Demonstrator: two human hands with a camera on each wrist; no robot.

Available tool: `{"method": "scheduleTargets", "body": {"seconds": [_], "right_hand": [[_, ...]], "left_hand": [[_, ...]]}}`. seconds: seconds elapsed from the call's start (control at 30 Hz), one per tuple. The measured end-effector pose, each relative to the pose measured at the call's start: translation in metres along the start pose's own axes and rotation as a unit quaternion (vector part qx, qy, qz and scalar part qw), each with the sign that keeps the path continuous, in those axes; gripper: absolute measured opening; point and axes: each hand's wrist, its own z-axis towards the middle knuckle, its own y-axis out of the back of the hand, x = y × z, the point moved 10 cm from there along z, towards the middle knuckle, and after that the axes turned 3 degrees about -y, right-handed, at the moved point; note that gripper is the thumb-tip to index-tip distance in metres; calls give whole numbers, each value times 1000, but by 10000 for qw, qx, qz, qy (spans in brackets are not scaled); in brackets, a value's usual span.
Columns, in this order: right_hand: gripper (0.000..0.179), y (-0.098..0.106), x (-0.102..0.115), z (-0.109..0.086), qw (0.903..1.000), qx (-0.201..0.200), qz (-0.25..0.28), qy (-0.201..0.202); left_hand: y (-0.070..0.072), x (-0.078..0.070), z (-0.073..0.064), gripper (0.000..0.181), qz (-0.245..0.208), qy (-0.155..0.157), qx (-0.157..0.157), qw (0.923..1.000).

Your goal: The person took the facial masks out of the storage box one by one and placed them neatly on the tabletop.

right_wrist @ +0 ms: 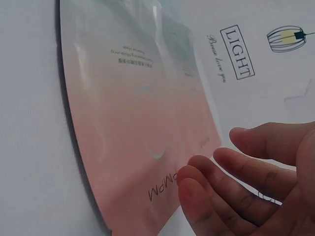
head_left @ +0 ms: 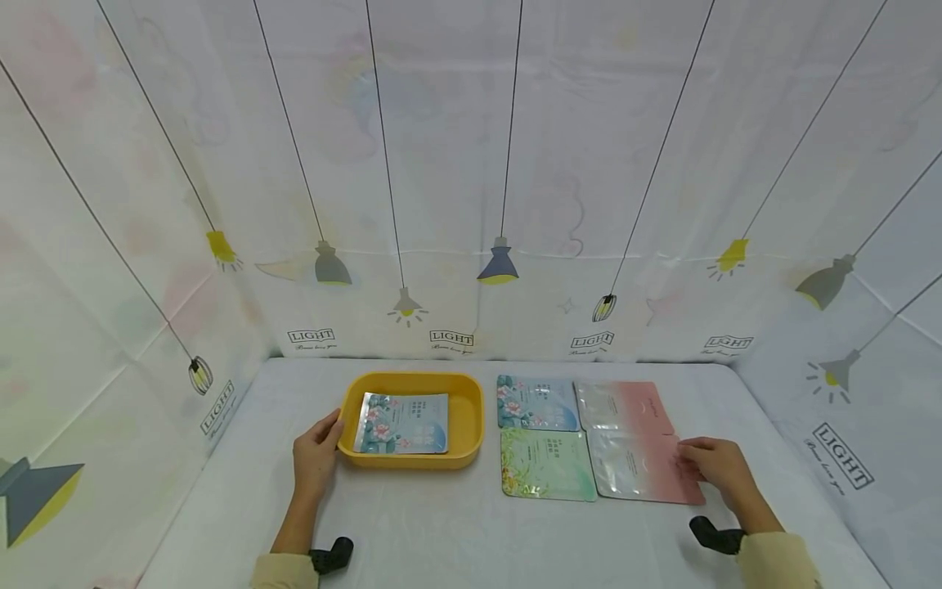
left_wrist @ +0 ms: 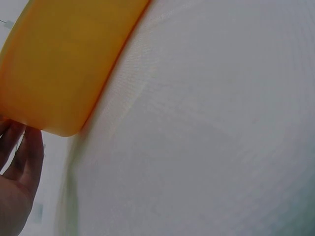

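My left hand (head_left: 316,454) holds the left end of a yellow plastic tray (head_left: 471,458), its fingertips at the rim and end wall. The left wrist view shows these fingers (left_wrist: 32,157) against the tray's end; their tips are partly hidden. Inside the tray lies a blue floral sheet mask packet (head_left: 403,425). At the right edge of the front pink-and-silver mask packet (head_left: 648,470) is my right hand (head_left: 724,474). In the right wrist view its thumb stands apart from loosely bent fingers (right_wrist: 194,196), which reach the packet's printed end; any contact is unclear.
Behind that packet lies another pink-and-silver one (head_left: 625,407). To their left are a blue floral packet (head_left: 537,402) and a green packet (head_left: 548,465), all flat on the white-covered table (head_left: 441,532). A lamp-printed cloth (head_left: 456,164) encloses the table's back and sides.
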Motion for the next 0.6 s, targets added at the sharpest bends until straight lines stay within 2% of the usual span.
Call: {"method": "scheduleTargets", "body": {"seconds": [0.23, 0.5, 0.6], "right_hand": [[54, -15, 15, -3, 9984, 542, -132, 62], [60, -27, 38, -11, 9967, 770, -133, 205], [63, -33, 50, -13, 9952, 902, -67, 385]], "left_hand": [[-1, -2, 2, 42, 8, -72, 55, 10000], [2, -3, 3, 40, 160, -89, -31, 9998], [4, -2, 4, 39, 232, -52, -34, 9997]]}}
